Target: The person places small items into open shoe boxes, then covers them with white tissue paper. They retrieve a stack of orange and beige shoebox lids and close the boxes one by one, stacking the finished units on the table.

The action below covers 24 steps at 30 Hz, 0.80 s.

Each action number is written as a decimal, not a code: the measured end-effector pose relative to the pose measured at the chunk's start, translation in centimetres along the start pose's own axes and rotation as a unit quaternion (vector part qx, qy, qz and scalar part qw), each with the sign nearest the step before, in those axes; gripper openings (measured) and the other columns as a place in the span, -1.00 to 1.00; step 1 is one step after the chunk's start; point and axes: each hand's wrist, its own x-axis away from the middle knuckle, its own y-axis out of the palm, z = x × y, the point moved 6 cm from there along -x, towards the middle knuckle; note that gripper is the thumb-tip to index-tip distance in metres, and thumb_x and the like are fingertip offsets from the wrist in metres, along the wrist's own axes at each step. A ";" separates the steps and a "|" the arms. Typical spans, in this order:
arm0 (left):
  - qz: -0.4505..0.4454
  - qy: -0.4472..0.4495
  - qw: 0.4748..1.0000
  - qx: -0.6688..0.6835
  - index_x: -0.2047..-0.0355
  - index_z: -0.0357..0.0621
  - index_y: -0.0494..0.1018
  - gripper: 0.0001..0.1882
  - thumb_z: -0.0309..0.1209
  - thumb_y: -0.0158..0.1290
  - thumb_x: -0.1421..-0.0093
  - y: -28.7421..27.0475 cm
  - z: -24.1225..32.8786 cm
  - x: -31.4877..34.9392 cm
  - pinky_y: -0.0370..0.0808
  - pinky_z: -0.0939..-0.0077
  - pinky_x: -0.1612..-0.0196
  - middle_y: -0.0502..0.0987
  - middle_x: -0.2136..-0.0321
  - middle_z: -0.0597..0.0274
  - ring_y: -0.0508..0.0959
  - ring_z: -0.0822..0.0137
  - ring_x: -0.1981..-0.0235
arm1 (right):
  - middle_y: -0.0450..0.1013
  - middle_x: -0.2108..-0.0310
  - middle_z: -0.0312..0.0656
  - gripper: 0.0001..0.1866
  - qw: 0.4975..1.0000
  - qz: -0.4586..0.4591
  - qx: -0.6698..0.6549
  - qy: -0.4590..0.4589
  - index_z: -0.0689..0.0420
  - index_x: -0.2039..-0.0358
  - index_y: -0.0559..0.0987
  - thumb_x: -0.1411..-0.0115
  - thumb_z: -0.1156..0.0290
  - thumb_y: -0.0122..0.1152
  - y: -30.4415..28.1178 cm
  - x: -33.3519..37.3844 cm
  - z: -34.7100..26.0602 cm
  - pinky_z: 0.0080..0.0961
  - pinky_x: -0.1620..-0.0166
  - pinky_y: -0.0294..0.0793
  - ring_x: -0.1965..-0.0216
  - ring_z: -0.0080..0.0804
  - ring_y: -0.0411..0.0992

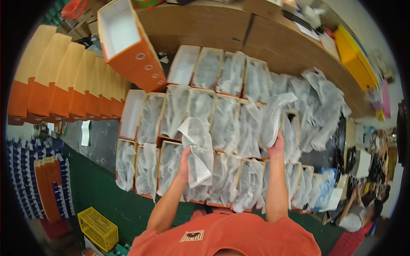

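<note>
My left hand (pixel 183 165) is closed on the side of a frosted plastic bag (pixel 198 155), which has a long greyish item inside that I cannot make out. In my right hand (pixel 276 146), the fingers grip a second frosted bag (pixel 270 121), slim and upright, with its loose end folded over at the top. Both bags are held above rows of open orange-and-cream cardboard boxes (pixel 132 114). Most of those boxes hold similar bagged items (pixel 226 121). Some fingers are hidden behind the bags.
An open orange box (pixel 137 55) stands tilted at the back left, beside a row of stacked orange boxes (pixel 60 102). More bagged items (pixel 320 111) lie heaped at the right. Tall cardboard (pixel 192 30) lines the back. A yellow crate (pixel 98 229) is low left; another person (pixel 356 213) sits far right.
</note>
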 end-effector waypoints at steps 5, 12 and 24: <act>0.030 0.126 0.988 -0.089 -0.09 -0.16 0.42 -0.37 0.13 -0.10 -0.31 -4.3 9.1 -4.5 0.47 0.26 -0.08 0.53 0.02 0.09 0.56 0.14 0.03 | 0.45 -0.15 -0.19 -0.48 0.992 -0.032 0.119 0.009 0.11 -0.29 0.34 -0.31 0.39 0.00 11.0 -3.8 6.7 -0.29 -0.20 0.43 -0.13 -0.29 0.45; 0.192 0.236 0.728 -0.614 -0.38 -0.28 0.03 -0.21 0.03 -0.11 -0.36 10.2 30.9 -20.5 0.16 0.18 -0.35 0.20 -0.29 -0.41 0.21 -0.17 -0.35 | 0.38 -0.15 0.28 -0.39 0.676 -0.126 0.725 -0.038 0.40 -0.24 0.32 -0.29 0.27 0.08 32.1 -22.0 14.9 -0.24 -0.25 0.32 -0.18 0.12 0.38; 0.121 0.409 0.505 -0.750 -0.32 -0.27 0.20 -0.43 -0.22 -0.12 -0.40 6.1 28.1 -33.0 0.10 0.11 -0.37 -0.02 -0.41 -0.25 0.09 -0.18 -0.39 | 0.44 -0.10 -0.02 -0.54 0.764 -0.178 0.605 -0.136 0.15 -0.14 0.48 -0.19 0.50 0.19 16.3 1.6 7.0 -0.27 -0.14 0.42 -0.13 -0.07 0.40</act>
